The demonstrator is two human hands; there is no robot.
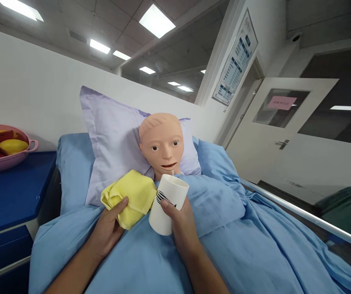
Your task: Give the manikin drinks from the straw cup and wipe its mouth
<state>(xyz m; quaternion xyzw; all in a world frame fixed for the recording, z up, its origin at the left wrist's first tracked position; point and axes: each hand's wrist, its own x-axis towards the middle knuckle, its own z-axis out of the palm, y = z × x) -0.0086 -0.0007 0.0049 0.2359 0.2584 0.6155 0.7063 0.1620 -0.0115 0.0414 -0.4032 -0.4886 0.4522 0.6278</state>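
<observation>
A folded yellow cloth is in my left hand, thumb on top and the other fingers hidden beneath it. My right hand is wrapped round a white mug with a black striped mark, tilted with its rim toward the upper right. A short pale straw-like piece shows just above the rim. Right behind the mug lies a manikin, its mouth slightly open and its head against a lilac pillow. The cloth's right edge comes up close to the mug. What the mug holds is hidden.
A blue quilt covers the bed and the manikin's body. At the left, a blue-topped cabinet bears a pink basin with fruit. A metal bed rail runs along the right side. Behind it stands a white door.
</observation>
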